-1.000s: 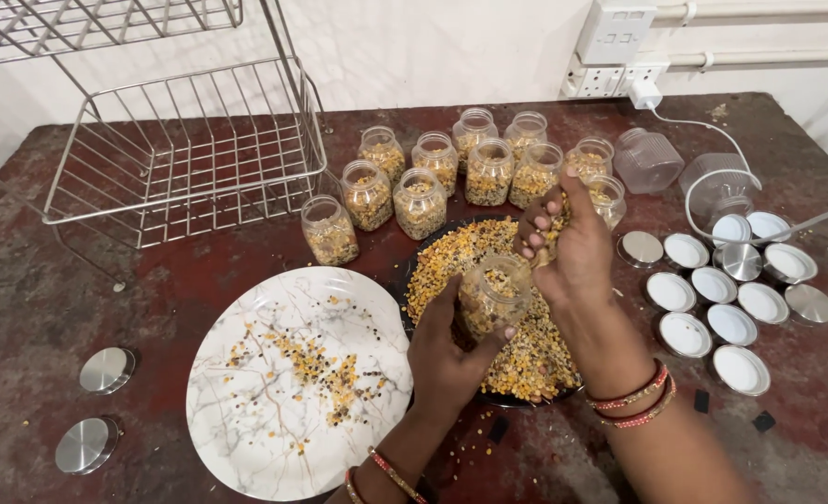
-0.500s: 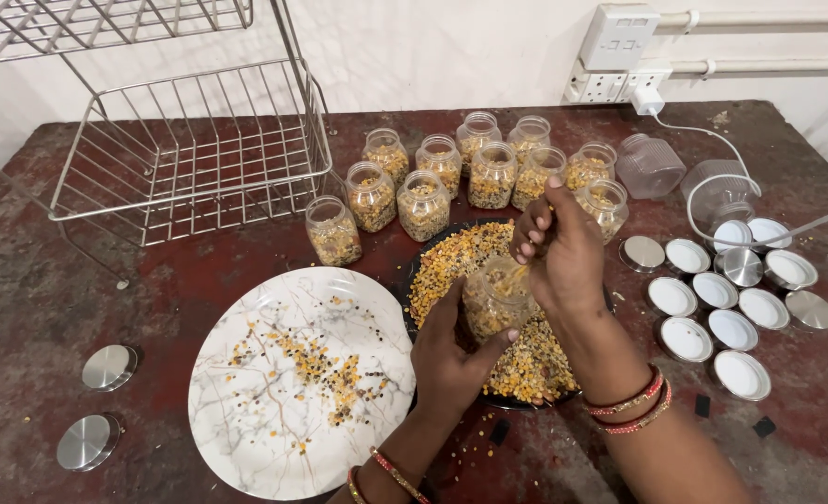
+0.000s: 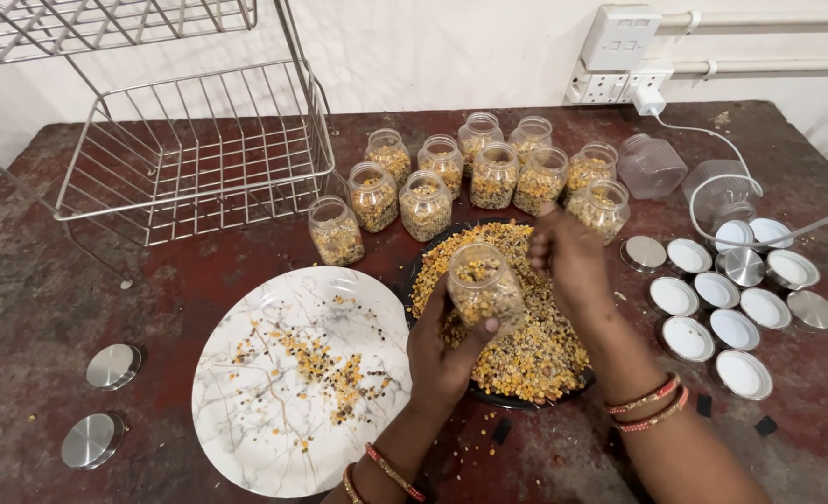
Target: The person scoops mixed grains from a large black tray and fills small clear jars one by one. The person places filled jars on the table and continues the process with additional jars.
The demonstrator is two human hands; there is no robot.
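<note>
Left hand grips jar — right hand blurred.

1. Bright, even light; the white wall behind the table is nearly washed out.
2. Soft, short shadows beneath the wire basket.
3. Right hand motion-blurred; nearby jars sharp.
4. Basket wires bow near the frame's edge.
</note>
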